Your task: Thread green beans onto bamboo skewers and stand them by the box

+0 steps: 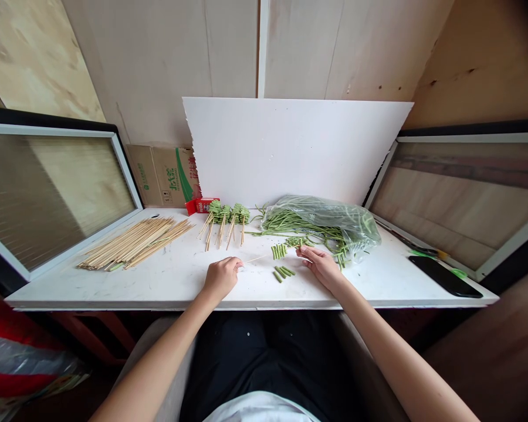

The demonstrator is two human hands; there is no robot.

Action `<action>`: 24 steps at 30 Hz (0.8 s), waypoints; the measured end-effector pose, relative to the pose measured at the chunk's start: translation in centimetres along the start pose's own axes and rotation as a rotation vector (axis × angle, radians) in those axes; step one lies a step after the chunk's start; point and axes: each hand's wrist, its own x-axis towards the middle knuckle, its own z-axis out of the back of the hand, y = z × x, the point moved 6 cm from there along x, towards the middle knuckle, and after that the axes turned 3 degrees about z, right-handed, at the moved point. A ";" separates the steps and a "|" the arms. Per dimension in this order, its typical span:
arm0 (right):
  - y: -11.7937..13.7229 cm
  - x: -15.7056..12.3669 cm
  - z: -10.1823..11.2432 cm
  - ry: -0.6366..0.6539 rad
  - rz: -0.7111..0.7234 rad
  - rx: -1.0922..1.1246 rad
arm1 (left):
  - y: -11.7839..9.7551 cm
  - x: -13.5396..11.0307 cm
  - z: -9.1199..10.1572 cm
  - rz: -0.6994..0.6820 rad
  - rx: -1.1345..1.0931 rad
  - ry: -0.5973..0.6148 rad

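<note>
We judge this mid-threading: our left hand (222, 276) pinches a thin bamboo skewer (256, 259) tight; our right hand (321, 265) touches short green bean pieces (294, 241) on the white worktop (180, 281), grip unclear.

Green long-bean pieces (283, 272) on a white tabletop (167, 281).
Pale tan bamboo skewers (134, 243); red carton (201, 205); black phone (444, 276); brown box (165, 174) with green print.

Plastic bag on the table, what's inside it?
The plastic bag holds long green beans, some trailing out of its open end. Crumpled, shiny plastic hides the bottom of the pile.
</note>
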 end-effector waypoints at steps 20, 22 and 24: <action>-0.3 0.0 0.2 -0.039 0.010 0.003 | 0.2 -0.1 -0.1 -0.016 0.014 -0.013; -0.2 0.1 0.3 -0.052 0.022 0.003 | 0.1 -0.1 -0.1 -0.013 0.016 -0.013; -0.3 0.2 0.4 -0.071 0.027 0.001 | 0.1 -0.1 -0.2 -0.010 0.017 -0.005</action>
